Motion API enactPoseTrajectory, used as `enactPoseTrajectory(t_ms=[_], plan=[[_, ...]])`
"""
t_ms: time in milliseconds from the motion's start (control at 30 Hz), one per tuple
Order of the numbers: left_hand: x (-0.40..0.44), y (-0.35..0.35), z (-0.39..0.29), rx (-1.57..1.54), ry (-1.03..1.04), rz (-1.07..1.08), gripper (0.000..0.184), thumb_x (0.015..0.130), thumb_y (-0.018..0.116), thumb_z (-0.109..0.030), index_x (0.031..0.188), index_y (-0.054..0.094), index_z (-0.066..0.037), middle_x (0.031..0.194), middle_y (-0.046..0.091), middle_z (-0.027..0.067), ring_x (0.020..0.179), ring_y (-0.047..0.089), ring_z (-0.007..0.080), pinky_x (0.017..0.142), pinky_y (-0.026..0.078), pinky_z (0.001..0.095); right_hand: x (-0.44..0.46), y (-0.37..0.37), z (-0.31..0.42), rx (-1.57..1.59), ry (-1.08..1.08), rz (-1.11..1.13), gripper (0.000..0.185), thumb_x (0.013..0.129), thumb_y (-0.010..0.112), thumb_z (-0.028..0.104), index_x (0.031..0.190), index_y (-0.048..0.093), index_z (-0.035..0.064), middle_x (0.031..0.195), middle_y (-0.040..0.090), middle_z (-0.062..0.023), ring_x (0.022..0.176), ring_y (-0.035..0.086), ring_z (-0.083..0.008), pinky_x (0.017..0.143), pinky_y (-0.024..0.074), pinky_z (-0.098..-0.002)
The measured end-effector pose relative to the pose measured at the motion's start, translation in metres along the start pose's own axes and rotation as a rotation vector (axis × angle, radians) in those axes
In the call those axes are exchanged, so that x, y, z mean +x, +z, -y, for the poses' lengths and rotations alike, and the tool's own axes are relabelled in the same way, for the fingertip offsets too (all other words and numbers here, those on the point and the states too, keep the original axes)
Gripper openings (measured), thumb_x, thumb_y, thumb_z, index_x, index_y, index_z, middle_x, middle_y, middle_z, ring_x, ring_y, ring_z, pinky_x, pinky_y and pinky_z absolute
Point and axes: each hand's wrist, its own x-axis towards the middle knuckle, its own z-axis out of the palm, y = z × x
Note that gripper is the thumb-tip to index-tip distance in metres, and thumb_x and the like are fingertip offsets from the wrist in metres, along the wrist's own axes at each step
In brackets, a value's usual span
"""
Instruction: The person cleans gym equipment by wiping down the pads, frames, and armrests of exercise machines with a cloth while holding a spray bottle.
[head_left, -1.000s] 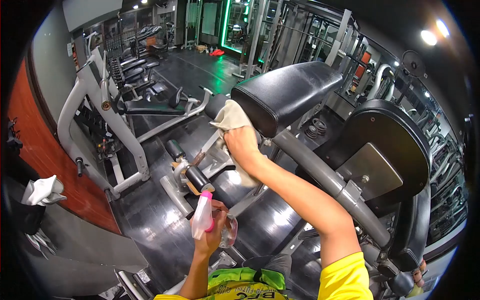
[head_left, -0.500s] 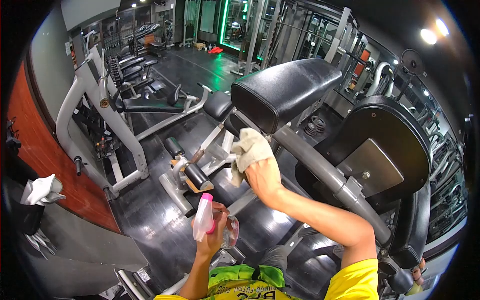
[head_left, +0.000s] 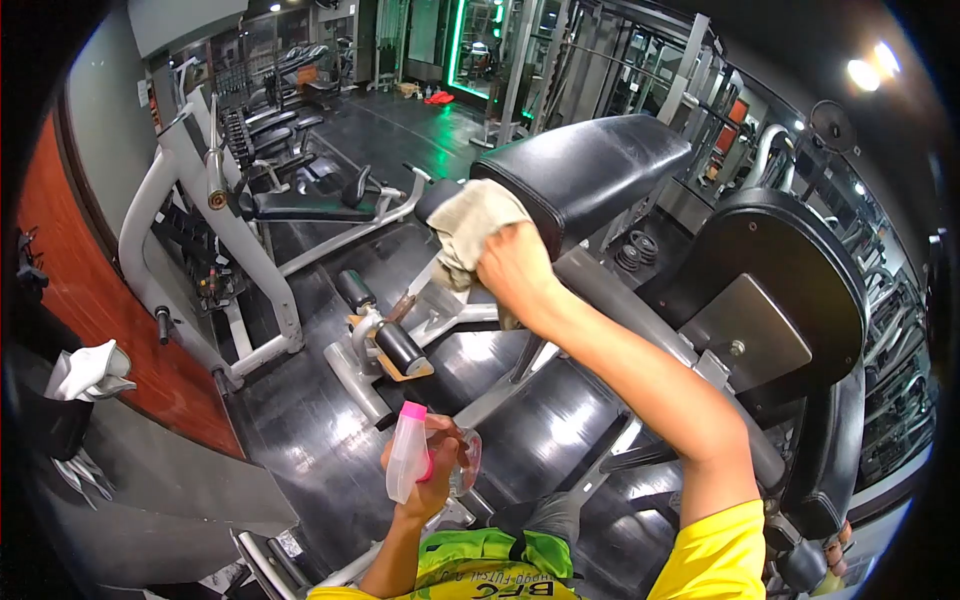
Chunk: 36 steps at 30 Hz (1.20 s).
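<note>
A beige cloth (head_left: 470, 225) is gripped in my right hand (head_left: 520, 268), up against the near end of a black padded seat (head_left: 590, 175). The cloth covers part of the pad's front edge and hangs down below my fingers. Lower down, my left hand (head_left: 437, 475) is wrapped round a spray bottle (head_left: 408, 455) with a white head and pink parts; its clear body shows beside my fingers. A grey metal tube (head_left: 630, 310) runs from under the pad toward a round black backrest (head_left: 770, 290).
A roller with black foam pads (head_left: 400, 348) stands on the dark floor (head_left: 310, 420). To the left are a grey machine frame (head_left: 225, 225) and a white cloth (head_left: 92, 370) on a black holder. Weight plates (head_left: 637, 250) lie behind the seat.
Over the last half second my right hand has moved up with the cloth, back to the pad's near end. My left hand still holds the bottle, slightly lower in view.
</note>
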Motion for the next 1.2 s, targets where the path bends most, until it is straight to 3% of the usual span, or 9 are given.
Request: enactPoseTrajectory(t_ms=[200,300,567,633,733,900,1100,1133,1200], plan=[[-0.002,0.008,-0.005,-0.056,-0.009,0.03,0.017,0.083,0.06,0.004,0.099,0.055,0.004,0.084,0.06,0.0116,0.065,0.063,0.0151,0.053,0.049,0.0248,0.049,0.028,0.014,-0.265,0.077,-0.555,0.03,0.082,0.053,0.02,0.108,0.065,0.0108,0.115,0.061,-0.0058,0.11,0.054,-0.0184,0.084,0.0419,-0.0329],[-0.006,0.003,-0.004,-0.017,-0.027,0.077,0.017,0.082,0.061,0.003,0.098,0.055,0.004,0.084,0.061,0.0112,0.065,0.062,0.0141,0.054,0.049,0.0238,0.029,0.004,0.028,0.046,0.116,-0.071,0.031,0.082,0.055,0.02,0.11,0.064,0.011,0.113,0.062,-0.0036,0.11,0.055,-0.0166,0.083,0.0418,-0.0325],[-0.002,0.002,-0.009,0.026,-0.06,0.171,0.016,0.083,0.061,-0.002,0.096,0.056,0.004,0.076,0.062,0.0094,0.063,0.06,0.0122,0.054,0.048,0.0222,-0.057,0.005,0.028,0.239,0.12,0.232,0.034,0.08,0.054,0.019,0.112,0.062,0.0116,0.116,0.061,-0.0061,0.11,0.055,-0.0201,0.094,0.0387,-0.0344],[0.0,0.001,-0.011,0.025,-0.09,0.183,0.015,0.084,0.061,-0.003,0.096,0.056,0.004,0.076,0.062,0.0091,0.062,0.06,0.012,0.054,0.047,0.0225,-0.075,0.031,0.03,0.008,0.237,-0.335,0.041,0.08,0.052,0.019,0.12,0.056,0.0089,0.123,0.056,-0.0095,0.117,0.05,-0.0241,0.1,0.0346,-0.0381],[0.0,0.001,-0.005,0.065,-0.144,0.189,0.014,0.084,0.061,-0.004,0.095,0.056,0.004,0.075,0.062,0.0086,0.061,0.06,0.0116,0.053,0.047,0.023,-0.08,0.048,0.031,0.068,0.233,-0.262,0.05,0.083,0.049,0.02,0.131,0.046,0.009,0.135,0.046,-0.0082,0.13,0.035,-0.0287,0.11,0.0181,-0.0436],[-0.001,0.0,0.007,0.143,-0.056,0.186,0.014,0.084,0.06,-0.003,0.095,0.055,0.004,0.074,0.061,0.0081,0.059,0.06,0.0113,0.053,0.048,0.0236,-0.044,0.04,0.02,0.123,0.159,-0.389,0.049,0.081,0.048,0.019,0.128,0.048,0.0073,0.133,0.047,-0.0102,0.128,0.038,-0.0262,0.107,0.0253,-0.0421],[-0.002,0.002,-0.002,0.13,-0.07,0.195,0.016,0.084,0.061,-0.003,0.096,0.055,0.004,0.074,0.062,0.008,0.059,0.06,0.0116,0.053,0.048,0.0236,0.034,0.041,0.022,0.111,0.222,-0.476,0.018,0.079,0.053,0.019,0.089,0.067,0.0145,0.078,0.067,-0.001,0.074,0.064,-0.0185,0.07,0.0427,-0.0339],[-0.003,0.001,0.0,0.138,-0.088,0.19,0.016,0.084,0.06,-0.003,0.097,0.055,0.004,0.074,0.062,0.0081,0.059,0.06,0.0115,0.053,0.047,0.0235,0.035,0.012,0.016,0.183,0.155,-0.108,0.03,0.082,0.051,0.019,0.108,0.064,0.0108,0.094,0.067,-0.006,0.088,0.063,-0.018,0.079,0.0425,-0.033],[-0.004,0.001,0.001,0.15,-0.108,0.193,0.016,0.084,0.06,-0.003,0.097,0.055,0.004,0.074,0.061,0.0083,0.059,0.059,0.0114,0.053,0.047,0.0233,0.061,0.036,0.023,-0.09,0.307,-0.67,0.044,0.085,0.048,0.019,0.127,0.051,0.0073,0.113,0.062,-0.0087,0.102,0.059,-0.0174,0.087,0.0398,-0.0325]])
